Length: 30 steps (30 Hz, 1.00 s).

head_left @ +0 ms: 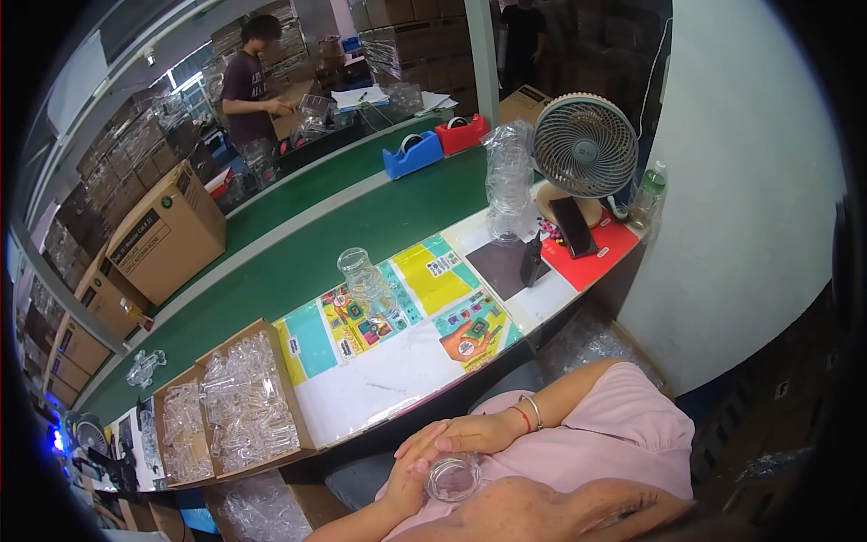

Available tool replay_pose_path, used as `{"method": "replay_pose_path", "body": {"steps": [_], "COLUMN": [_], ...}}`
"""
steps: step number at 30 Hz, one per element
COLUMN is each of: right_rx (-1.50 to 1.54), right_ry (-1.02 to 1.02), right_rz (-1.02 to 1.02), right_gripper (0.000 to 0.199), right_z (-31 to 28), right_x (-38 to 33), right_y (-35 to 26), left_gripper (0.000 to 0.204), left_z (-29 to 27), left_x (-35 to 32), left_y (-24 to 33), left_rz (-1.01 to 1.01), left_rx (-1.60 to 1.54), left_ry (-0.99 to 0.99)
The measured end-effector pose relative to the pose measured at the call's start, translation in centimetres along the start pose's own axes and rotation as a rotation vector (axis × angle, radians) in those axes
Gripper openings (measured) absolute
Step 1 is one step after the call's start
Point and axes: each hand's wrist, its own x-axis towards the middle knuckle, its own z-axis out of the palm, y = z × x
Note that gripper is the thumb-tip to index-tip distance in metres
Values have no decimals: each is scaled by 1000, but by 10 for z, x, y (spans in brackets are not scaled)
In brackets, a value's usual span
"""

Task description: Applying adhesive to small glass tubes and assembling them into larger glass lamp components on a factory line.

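Close to my body, my left hand (405, 476) and my right hand (476, 433) are folded together over my lap, fingers closed and overlapping. Against them is a clear round cup-like piece (453, 479), its rim facing up and touching the fingers; the overlap partly hides how each hand grips it. On the bench in front stands a short stack of clear cup-shaped pieces (366, 282). To its left, a divided cardboard box (302, 411) holds many clear plastic parts (248, 397).
A wrapped stack of clear pieces (508, 185), a fan (585, 144), a phone (573, 226) and a black bottle (531, 262) stand at the bench's right. Blue (414, 157) and red tape dispensers (462, 134) sit behind. Across the green belt (298, 230) a person (248, 86) handles cartons.
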Motion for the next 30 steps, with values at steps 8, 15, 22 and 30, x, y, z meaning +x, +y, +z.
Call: {"method": "replay_pose_path", "body": {"steps": [8, 15, 22, 30], "right_rx": [141, 37, 52, 54], "right_ry": [-49, -31, -35, -61], "right_rz": [-51, -2, 67, -53], "right_gripper": [56, 49, 45, 44], "right_z": [-3, -6, -5, -9], "right_x": [2, -3, -2, 5], "right_y": [9, 6, 10, 8], "left_gripper": [65, 64, 61, 61], "left_z": [-2, -2, 1, -7], "left_x": [-6, 5, -4, 2], "left_y": [0, -7, -11, -16], "left_rz": [0, 63, -39, 27], "left_rx": [9, 57, -17, -57], "left_ry": [6, -11, 31, 30]}}
